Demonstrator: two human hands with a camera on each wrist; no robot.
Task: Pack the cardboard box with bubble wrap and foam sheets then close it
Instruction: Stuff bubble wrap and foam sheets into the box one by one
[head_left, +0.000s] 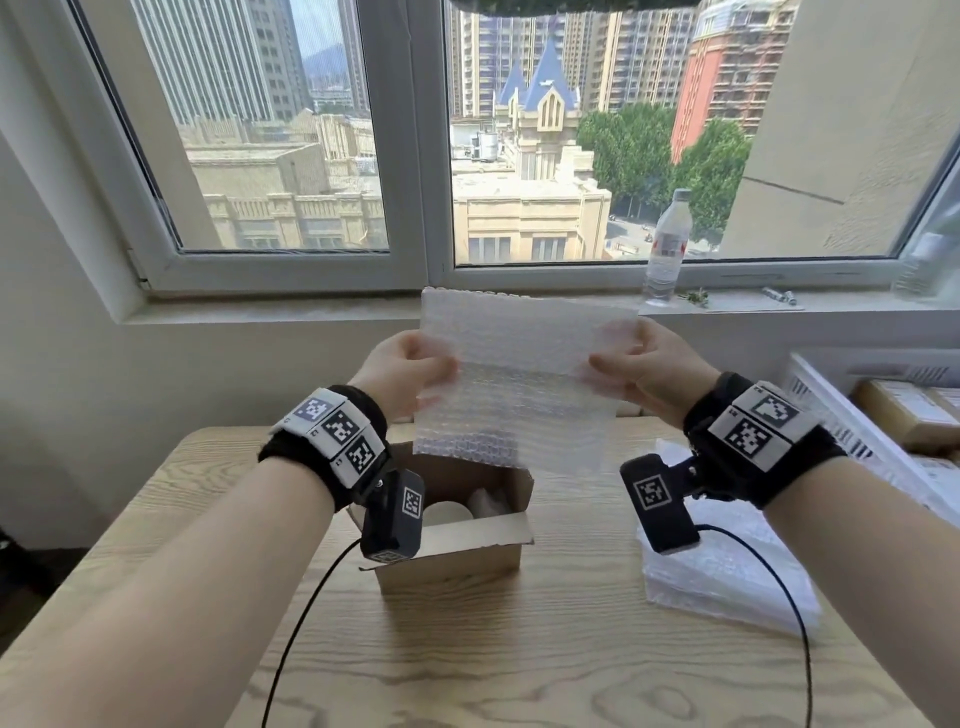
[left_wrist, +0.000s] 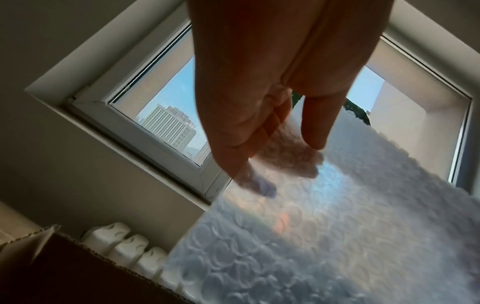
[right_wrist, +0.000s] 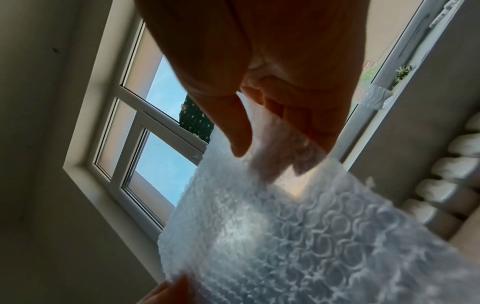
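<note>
A clear bubble wrap sheet (head_left: 519, 374) hangs upright in the air above the open cardboard box (head_left: 457, 551). My left hand (head_left: 410, 371) pinches its left edge and my right hand (head_left: 636, 364) pinches its right edge. In the left wrist view the left hand (left_wrist: 272, 160) has its thumb in front of the bubble wrap sheet (left_wrist: 324, 236) and its fingers behind it. The right wrist view shows the right hand (right_wrist: 262, 152) pinching the bubble wrap sheet (right_wrist: 298, 236) the same way. The box stands on the wooden table (head_left: 519, 649), flaps up, with white packing inside.
A stack of bubble wrap and foam sheets (head_left: 727, 561) lies on the table to the right of the box. A water bottle (head_left: 667, 249) stands on the window sill. Cardboard parcels (head_left: 909, 410) sit at the far right. A white radiator (left_wrist: 130, 251) runs below the window.
</note>
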